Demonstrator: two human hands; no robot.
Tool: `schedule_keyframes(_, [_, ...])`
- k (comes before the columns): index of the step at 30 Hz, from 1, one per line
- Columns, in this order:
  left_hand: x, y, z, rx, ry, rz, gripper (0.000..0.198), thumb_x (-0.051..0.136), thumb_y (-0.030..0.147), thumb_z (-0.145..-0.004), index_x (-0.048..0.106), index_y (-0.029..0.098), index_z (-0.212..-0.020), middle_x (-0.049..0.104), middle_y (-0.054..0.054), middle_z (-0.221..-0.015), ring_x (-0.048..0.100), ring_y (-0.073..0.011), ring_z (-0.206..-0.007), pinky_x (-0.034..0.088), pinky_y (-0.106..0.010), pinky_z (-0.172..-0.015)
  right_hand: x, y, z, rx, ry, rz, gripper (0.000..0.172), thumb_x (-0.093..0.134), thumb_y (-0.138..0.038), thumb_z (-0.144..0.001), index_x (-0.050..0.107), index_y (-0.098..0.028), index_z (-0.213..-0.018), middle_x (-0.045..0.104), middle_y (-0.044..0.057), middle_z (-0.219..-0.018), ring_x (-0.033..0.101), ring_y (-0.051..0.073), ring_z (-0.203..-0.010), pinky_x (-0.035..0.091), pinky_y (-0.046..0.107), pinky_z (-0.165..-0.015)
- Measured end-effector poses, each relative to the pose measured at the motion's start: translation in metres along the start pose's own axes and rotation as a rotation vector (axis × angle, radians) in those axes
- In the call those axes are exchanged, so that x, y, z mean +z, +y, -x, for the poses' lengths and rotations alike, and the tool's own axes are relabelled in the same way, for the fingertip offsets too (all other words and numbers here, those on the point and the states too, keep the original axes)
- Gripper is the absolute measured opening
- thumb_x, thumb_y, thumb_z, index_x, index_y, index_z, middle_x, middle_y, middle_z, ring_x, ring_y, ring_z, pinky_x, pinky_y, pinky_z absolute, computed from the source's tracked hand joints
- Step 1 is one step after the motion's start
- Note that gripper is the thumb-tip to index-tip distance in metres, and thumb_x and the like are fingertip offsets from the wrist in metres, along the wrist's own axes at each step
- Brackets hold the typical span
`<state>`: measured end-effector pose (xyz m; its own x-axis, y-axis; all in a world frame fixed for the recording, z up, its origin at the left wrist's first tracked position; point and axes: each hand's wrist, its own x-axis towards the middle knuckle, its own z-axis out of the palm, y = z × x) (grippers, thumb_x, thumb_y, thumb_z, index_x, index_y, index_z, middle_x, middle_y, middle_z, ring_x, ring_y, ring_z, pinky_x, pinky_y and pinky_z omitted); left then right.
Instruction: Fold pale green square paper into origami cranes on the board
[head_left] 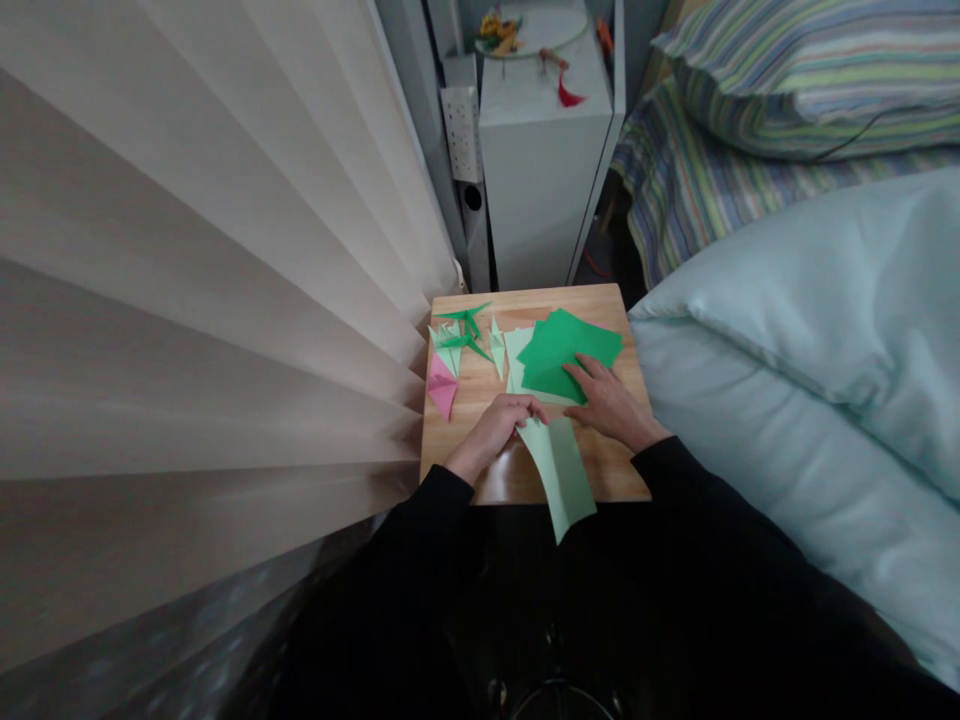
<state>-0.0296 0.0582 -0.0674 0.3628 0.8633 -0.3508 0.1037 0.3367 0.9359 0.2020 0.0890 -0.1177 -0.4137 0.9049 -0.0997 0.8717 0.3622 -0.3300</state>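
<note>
My left hand (pixel 499 425) is closed in a pinch on the top corner of a light green paper sheet (pixel 562 475), which droops over the near edge of a small wooden table (pixel 487 470). To its right, my right hand (pixel 609 400) lies flat with fingers stretched out on a stack of dark green paper sheets (pixel 566 350). Pale green sheets (pixel 516 350) peek out from under that stack.
Folded green paper figures (pixel 461 335) and a pink folded piece (pixel 442 385) lie at the table's left. A beige pleated curtain (pixel 202 270) hangs on the left, and a white cabinet (pixel 544 150) stands behind. A bed with a pale blue duvet (pixel 810 330) and a striped pillow (pixel 810 75) fills the right.
</note>
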Motion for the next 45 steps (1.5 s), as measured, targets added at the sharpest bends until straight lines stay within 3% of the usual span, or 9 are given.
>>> schedule_keyframes(6, [0.005,-0.008,-0.008,0.068,0.188,-0.037,0.023,0.045,0.021,-0.057,0.067,0.018,-0.066,0.064,-0.003,-0.068,0.054,-0.0192,-0.072,0.042,-0.031,-0.071,0.000,-0.005,-0.001,0.059,0.076,0.071,0.057,0.068,-0.033,-0.092,0.054,-0.014,-0.144,0.048,0.023,-0.158,0.042,0.041,-0.146,0.038,0.064,-0.112])
schedule_keyframes(10, [0.003,-0.003,-0.004,0.115,0.265,-0.142,0.021,0.046,0.020,-0.068,0.067,0.019,-0.064,0.067,-0.003,-0.069,0.059,-0.0196,-0.075,0.045,-0.031,-0.076,-0.002,-0.002,-0.003,0.156,0.152,0.101,0.042,0.059,-0.026,-0.097,0.059,-0.011,-0.137,0.054,0.023,-0.152,0.048,0.037,-0.141,0.041,0.053,-0.112])
schedule_keyframes(19, [-0.018,-0.003,0.004,-0.031,0.230,-0.749,0.031,0.050,0.013,-0.085,0.078,0.019,-0.073,0.079,-0.006,-0.083,0.071,-0.0220,-0.083,0.050,-0.033,-0.081,-0.004,-0.009,-0.005,0.114,0.119,0.090,0.041,0.060,-0.025,-0.096,0.061,-0.012,-0.135,0.056,0.021,-0.150,0.050,0.036,-0.138,0.040,0.051,-0.115])
schedule_keyframes(22, [-0.015,-0.011,0.006,-0.059,0.162,-0.789,0.027,0.054,0.012,-0.086,0.080,0.018,-0.084,0.080,-0.007,-0.088,0.073,-0.0215,-0.083,0.052,-0.032,-0.081,-0.008,-0.017,-0.003,0.121,0.141,0.120,0.038,0.060,-0.022,-0.095,0.063,-0.011,-0.132,0.053,0.022,-0.153,0.044,0.038,-0.144,0.034,0.055,-0.119])
schedule_keyframes(26, [-0.010,-0.016,0.015,-0.083,0.074,-0.760,0.015,0.065,0.018,-0.086,0.079,0.018,-0.091,0.074,-0.004,-0.070,0.070,-0.0196,-0.067,0.053,-0.030,-0.072,-0.006,-0.039,0.014,0.081,0.158,0.116,0.038,0.060,-0.024,-0.096,0.062,-0.011,-0.132,0.055,0.023,-0.151,0.047,0.038,-0.141,0.034,0.054,-0.118])
schedule_keyframes(31, [-0.006,-0.007,0.022,0.003,0.126,-0.925,0.016,0.064,0.026,-0.092,0.077,0.019,-0.097,0.077,-0.009,-0.086,0.072,-0.0263,-0.090,0.054,-0.037,-0.088,0.009,-0.071,0.046,0.054,0.063,0.110,0.050,0.065,-0.022,-0.093,0.054,-0.012,-0.140,0.049,0.024,-0.157,0.044,0.039,-0.144,0.041,0.055,-0.114])
schedule_keyframes(35, [0.004,-0.008,0.021,0.183,0.137,-1.080,0.034,0.062,0.020,-0.093,0.069,0.016,-0.125,0.071,-0.016,-0.126,0.062,-0.0314,-0.124,0.049,-0.045,-0.107,0.000,-0.078,0.047,-0.010,-0.029,0.095,0.033,0.061,-0.022,-0.096,0.062,-0.016,-0.128,0.059,0.019,-0.147,0.056,0.035,-0.129,0.050,0.049,-0.101])
schedule_keyframes(38, [0.018,-0.019,0.023,0.265,0.065,-1.187,0.057,0.065,0.018,-0.091,0.052,0.014,-0.146,0.047,-0.019,-0.160,0.039,-0.0338,-0.151,0.036,-0.050,-0.122,-0.010,-0.077,0.038,0.016,-0.014,0.086,0.025,0.055,-0.025,-0.100,0.065,-0.016,-0.121,0.067,0.017,-0.131,0.060,0.034,-0.119,0.050,0.046,-0.095])
schedule_keyframes(45, [0.029,-0.036,0.027,0.136,0.069,-1.360,0.063,0.056,0.021,-0.098,0.037,0.014,-0.158,0.031,-0.019,-0.170,0.025,-0.0397,-0.158,0.029,-0.062,-0.124,-0.001,-0.062,0.019,0.000,0.022,0.111,0.035,0.056,-0.026,-0.100,0.058,-0.015,-0.133,0.055,0.020,-0.149,0.051,0.037,-0.133,0.044,0.050,-0.105])
